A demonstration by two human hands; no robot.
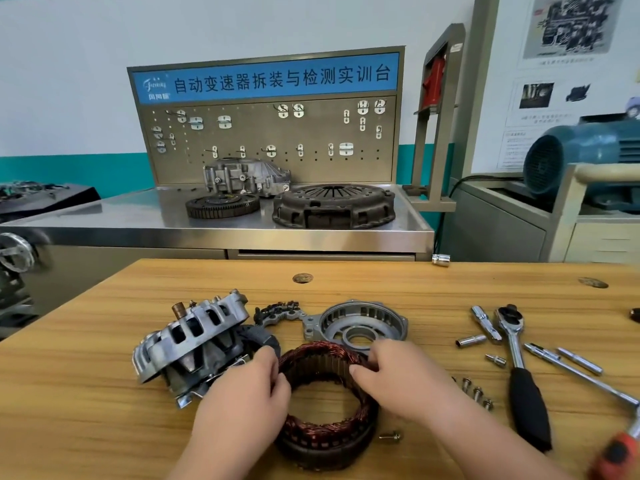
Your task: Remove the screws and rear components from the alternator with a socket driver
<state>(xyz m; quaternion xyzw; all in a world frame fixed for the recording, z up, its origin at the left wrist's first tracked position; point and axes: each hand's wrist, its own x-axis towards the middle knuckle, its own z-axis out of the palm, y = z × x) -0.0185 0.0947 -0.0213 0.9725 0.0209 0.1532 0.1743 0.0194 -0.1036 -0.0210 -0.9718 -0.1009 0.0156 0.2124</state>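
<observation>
A copper-wound stator ring [327, 431] lies on the wooden bench in front of me. My left hand [249, 393] pinches its left rim and my right hand [391, 372] grips its right rim. Left of it the alternator body with rotor [194, 341] lies tilted on its side. Behind the stator sit the rear housing cover [363, 322] and a black rectifier piece [277, 311]. A ratchet driver with a black handle [519, 368] lies to the right. Several removed screws [476, 391] rest beside it, and one more screw [391, 436] lies near the stator.
Loose sockets [471, 341], extension bars [485, 322] and a red-handled tool [620, 452] lie at the right. One socket [440, 259] stands at the bench's far edge. Behind is a steel table [138, 216] with a clutch cover [334, 206], a gear ring [221, 205] and a pegboard.
</observation>
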